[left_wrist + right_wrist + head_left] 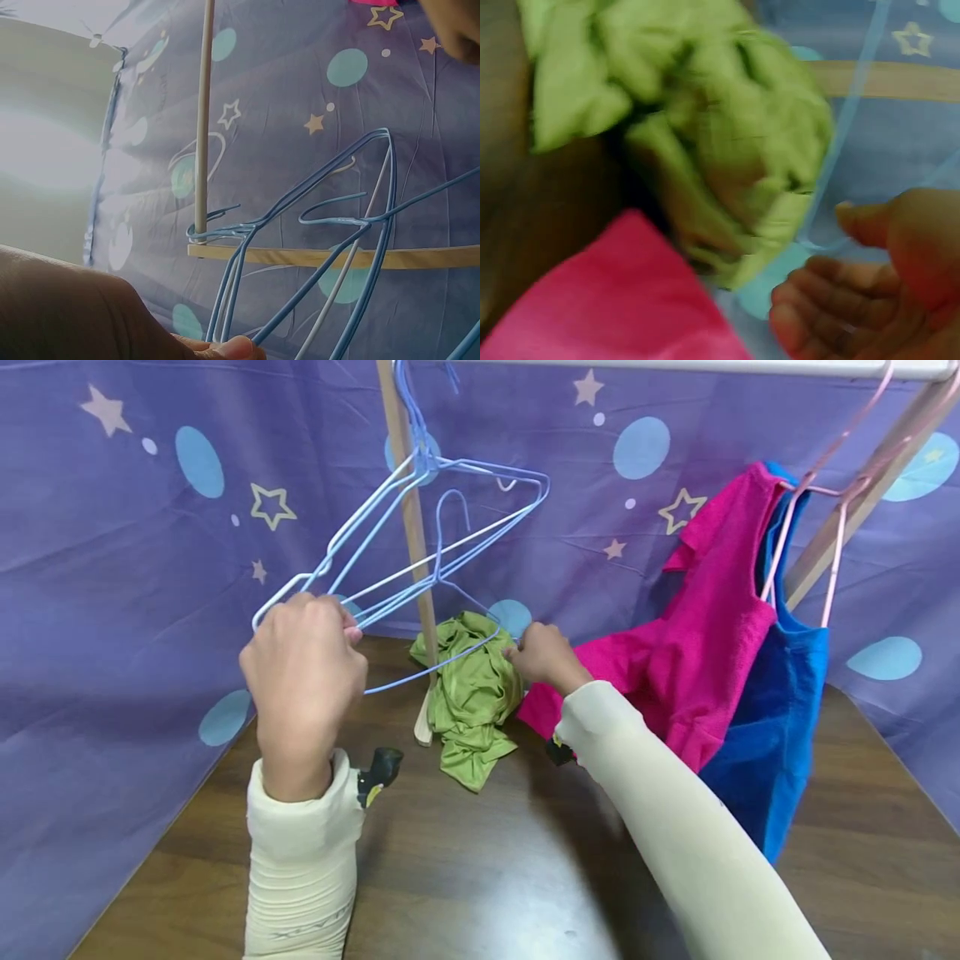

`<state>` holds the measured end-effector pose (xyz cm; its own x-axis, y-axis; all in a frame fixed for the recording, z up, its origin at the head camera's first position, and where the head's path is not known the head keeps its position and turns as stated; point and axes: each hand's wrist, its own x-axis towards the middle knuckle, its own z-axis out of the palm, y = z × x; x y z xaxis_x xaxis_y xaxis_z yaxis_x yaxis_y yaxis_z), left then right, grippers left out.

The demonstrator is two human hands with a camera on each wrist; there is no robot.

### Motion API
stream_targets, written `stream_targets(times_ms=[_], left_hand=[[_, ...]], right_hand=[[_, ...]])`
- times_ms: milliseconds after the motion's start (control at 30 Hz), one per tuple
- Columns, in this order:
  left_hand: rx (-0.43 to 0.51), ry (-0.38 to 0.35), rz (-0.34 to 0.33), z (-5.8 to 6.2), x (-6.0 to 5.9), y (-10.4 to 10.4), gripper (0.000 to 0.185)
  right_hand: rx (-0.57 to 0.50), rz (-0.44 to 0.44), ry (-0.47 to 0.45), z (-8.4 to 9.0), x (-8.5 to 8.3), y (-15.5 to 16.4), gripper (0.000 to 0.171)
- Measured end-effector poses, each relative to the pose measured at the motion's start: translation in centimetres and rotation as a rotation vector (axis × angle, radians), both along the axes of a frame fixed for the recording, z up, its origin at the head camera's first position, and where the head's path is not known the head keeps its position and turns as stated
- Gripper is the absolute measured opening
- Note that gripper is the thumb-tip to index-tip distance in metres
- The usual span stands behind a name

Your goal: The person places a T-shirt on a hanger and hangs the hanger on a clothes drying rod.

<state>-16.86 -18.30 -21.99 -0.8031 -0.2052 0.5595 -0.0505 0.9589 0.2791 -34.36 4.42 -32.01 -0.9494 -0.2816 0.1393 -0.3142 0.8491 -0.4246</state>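
Note:
My left hand [303, 672] grips a bunch of thin blue and white wire hangers [367, 597] at their left corners. In the left wrist view its thumb [238, 348] presses on the wires. One blue hanger [437, 556] dips below the others, its hook free of the rail. Close to that hanger's right corner is my right hand [550, 656]. The right wrist view shows this hand [855, 304] with thumb and loosely bent fingers apart, the hanger wire [847, 127] running down near them. A crumpled green garment [476, 685] lies on the table beside it.
On the right, a pink garment [697, 610] and a blue garment [780, 743] hang from pink hangers [842, 493] on the white rail [675, 367]. A wooden rack leg [415, 518] stands behind the hangers on the brown table [450, 877]. A purple patterned cloth [165, 577] covers the back.

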Motion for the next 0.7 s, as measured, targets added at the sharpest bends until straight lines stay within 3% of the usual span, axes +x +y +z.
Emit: stream_targets(times_ms=[133,300,467,700], left_hand=[[0.013,0.009,0.006,0.1,0.1,0.0,0.013],[0.023,0.006,0.009,0.2,0.4,0.0,0.013],[0.037,-0.002,0.014,0.3,0.5,-0.1,0.014],[0.04,-0.001,0.018,0.4,0.6,-0.3,0.013]], right_hand=[[-0.07,0.063,0.049,-2.2,-0.4,-0.8,0.055],[-0.128,0.056,0.094,-3.8,-0.6,-1.9,0.044],[-0.126,0.021,0.114,-4.4,-0.8,-2.3,0.035],[-0.135,-0.039,0.105,-4.4,-0.8,-1.7,0.037]])
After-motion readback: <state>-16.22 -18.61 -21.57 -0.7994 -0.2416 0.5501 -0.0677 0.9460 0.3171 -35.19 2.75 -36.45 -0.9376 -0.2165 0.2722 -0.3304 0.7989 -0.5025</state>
